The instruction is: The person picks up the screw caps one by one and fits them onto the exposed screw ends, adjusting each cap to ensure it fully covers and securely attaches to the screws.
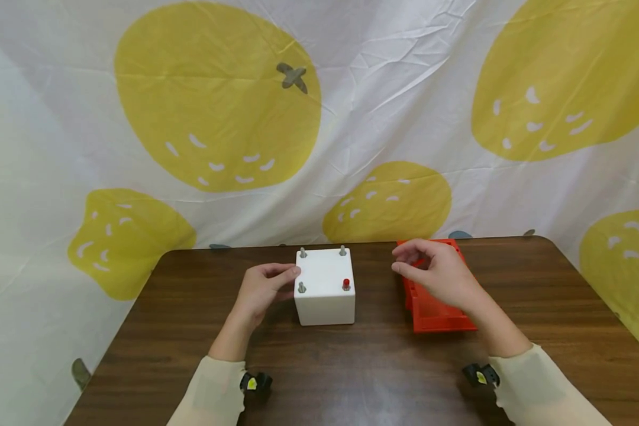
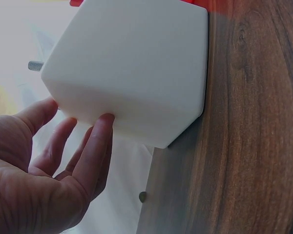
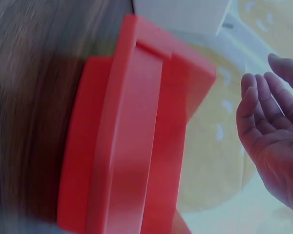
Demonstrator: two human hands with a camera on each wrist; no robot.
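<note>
White box (image 1: 326, 305) between the hands (image 1: 261, 293) (image 1: 442, 275), touching the left, apart from right

On the tabletop (image 1: 362, 378), the box (image 1: 326, 310) stands left of the tray (image 1: 442, 321), a gap between them, with posts (image 1: 302, 287) near its top corners. The left hand (image 1: 263, 289) touches the box's left side; the right hand (image 1: 441, 271) is above the tray. A cloth (image 1: 383, 106) hangs behind the tabletop.

We note box (image 1: 325, 272): plain wht, w/ 3 slvr-grey posts (image 1: 302, 288) & 1 red cap (image 1: 346, 282). We log frame (image 1: 443, 324): solid red. Tabletop (image 1: 351, 378): dk brn, streaky woodgrain. We read cloth (image 1: 362, 136): wht bkgd, yel fruit prints (image 1: 218, 100), wht dashes (image 1: 197, 141), grey-grn leaf marks (image 1: 80, 374). Sleeves (image 1: 213, 384): plain cream; wrist units (image 1: 264, 381): blk, yel-grn patch (image 1: 252, 384).
</note>
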